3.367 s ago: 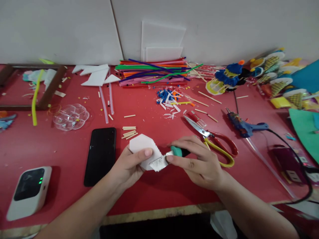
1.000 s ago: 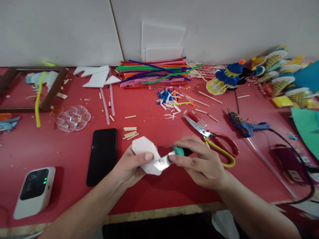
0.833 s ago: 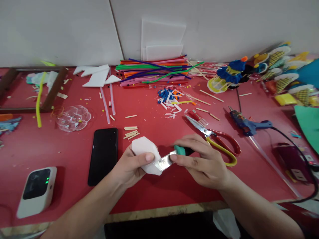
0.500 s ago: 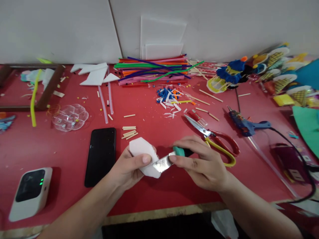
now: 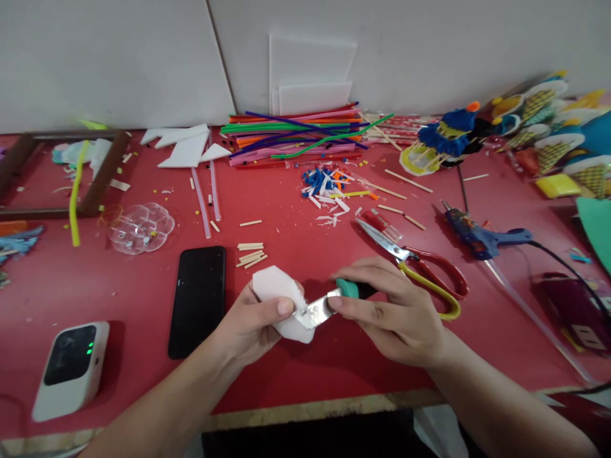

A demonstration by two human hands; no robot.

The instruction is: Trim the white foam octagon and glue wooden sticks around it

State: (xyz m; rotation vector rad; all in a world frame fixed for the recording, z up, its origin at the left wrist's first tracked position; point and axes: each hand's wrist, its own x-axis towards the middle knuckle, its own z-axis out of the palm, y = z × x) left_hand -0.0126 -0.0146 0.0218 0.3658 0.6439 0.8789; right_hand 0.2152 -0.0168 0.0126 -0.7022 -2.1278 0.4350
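My left hand [image 5: 248, 327] grips a white foam piece [image 5: 277, 287] with several flat sides, thumb pressed on its near face. My right hand [image 5: 396, 315] is closed round a knife [image 5: 334, 299] with a teal and black handle. The short metal blade lies against the foam piece's right edge. Both hands hover just above the red table [image 5: 305, 362], near its front edge.
A black phone [image 5: 198, 299] lies left of my hands, a white device [image 5: 69, 369] with green lights further left. Red-and-yellow scissors [image 5: 420, 270] and a blue glue gun [image 5: 482, 235] lie to the right. Coloured straws [image 5: 296, 137], foam offcuts [image 5: 184, 146] and short sticks [image 5: 251, 254] lie behind.
The foam piece has turned a little in my left hand and its notched edge no longer shows. The blade has stayed at the right edge. The camera has shifted slightly.
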